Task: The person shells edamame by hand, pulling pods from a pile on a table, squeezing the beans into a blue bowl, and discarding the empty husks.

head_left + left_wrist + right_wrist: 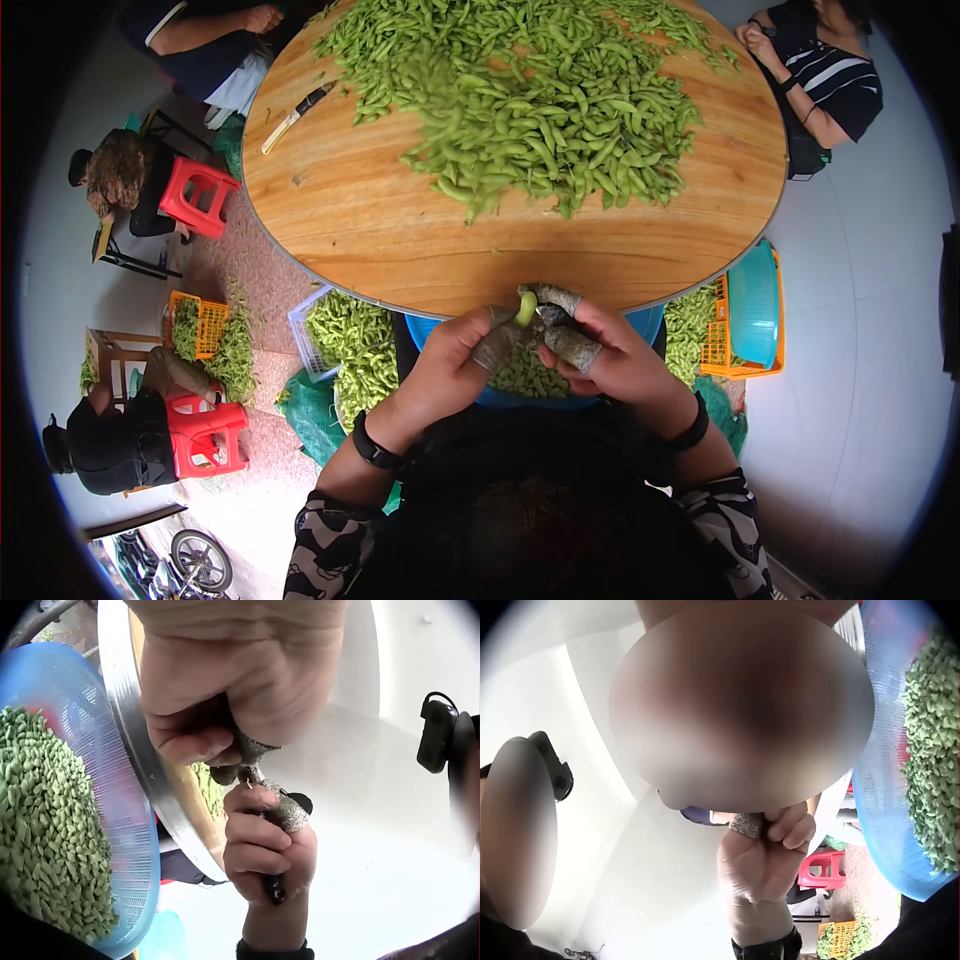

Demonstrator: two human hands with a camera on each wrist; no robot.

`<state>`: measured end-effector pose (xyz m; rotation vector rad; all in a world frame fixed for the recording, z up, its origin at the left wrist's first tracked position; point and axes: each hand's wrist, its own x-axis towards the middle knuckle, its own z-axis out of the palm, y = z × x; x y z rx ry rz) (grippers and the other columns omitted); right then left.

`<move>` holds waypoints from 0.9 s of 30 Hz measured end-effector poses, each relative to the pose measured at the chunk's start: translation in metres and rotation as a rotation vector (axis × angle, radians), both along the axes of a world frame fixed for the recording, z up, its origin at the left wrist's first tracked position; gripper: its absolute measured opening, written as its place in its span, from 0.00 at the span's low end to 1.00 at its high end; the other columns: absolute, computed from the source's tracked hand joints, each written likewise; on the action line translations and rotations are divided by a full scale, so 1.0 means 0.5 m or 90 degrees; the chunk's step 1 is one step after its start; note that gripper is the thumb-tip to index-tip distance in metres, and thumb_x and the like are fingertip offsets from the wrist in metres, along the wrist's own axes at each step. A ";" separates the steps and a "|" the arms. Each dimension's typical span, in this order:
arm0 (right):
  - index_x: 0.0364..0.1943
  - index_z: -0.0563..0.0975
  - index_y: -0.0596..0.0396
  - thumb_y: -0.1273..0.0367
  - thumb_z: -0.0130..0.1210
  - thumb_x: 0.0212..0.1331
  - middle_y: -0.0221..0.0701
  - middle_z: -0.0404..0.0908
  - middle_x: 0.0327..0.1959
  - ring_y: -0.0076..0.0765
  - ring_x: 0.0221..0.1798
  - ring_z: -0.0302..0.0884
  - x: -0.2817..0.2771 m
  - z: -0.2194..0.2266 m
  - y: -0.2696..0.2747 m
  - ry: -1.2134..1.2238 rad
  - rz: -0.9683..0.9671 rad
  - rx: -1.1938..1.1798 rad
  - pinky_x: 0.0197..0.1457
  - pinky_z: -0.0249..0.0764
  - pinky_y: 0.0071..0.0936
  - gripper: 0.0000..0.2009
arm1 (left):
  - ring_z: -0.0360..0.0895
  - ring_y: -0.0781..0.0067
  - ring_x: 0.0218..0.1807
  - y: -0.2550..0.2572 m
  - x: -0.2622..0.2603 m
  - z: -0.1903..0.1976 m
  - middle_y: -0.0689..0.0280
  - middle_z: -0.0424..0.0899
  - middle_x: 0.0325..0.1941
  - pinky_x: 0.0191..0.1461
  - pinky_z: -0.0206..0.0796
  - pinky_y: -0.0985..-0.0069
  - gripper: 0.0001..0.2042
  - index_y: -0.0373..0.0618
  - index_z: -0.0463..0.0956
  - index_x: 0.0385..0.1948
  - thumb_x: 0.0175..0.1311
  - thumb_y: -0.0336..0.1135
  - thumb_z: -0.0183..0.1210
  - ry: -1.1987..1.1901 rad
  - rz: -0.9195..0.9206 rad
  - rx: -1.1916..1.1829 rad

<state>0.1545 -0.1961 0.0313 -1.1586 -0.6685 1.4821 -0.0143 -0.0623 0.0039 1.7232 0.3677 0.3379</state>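
At the table's near edge, my left hand [450,352] pinches a green soybean pod [526,309] between wrapped thumb and finger. My right hand [625,362] meets it there, its thumb and a finger bound in grey wrap. In the left wrist view, a slim tool with a black handle [275,890] runs through the curled right fingers; its working end is hidden among the fingertips. Below both hands, a blue basket [139,859] holds shelled green beans [56,832]. A blur covers the near hand in the right wrist view.
Soybean pods [560,110] are heaped across the round wooden table [400,240]. A knife [298,117] lies at its left. Pod-filled crates, including a white crate [310,340] and an orange crate [718,340], stand below. Other people sit around, some on red stools [200,195].
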 end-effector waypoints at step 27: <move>0.55 0.69 0.46 0.69 0.45 0.68 0.21 0.70 0.27 0.12 0.20 0.55 0.005 -0.015 0.007 0.232 0.022 -0.024 0.21 0.51 0.14 0.13 | 0.76 0.71 0.25 0.022 0.010 -0.011 0.58 0.79 0.28 0.33 0.69 0.72 0.08 0.39 0.76 0.41 0.61 0.28 0.60 0.072 -0.059 -0.362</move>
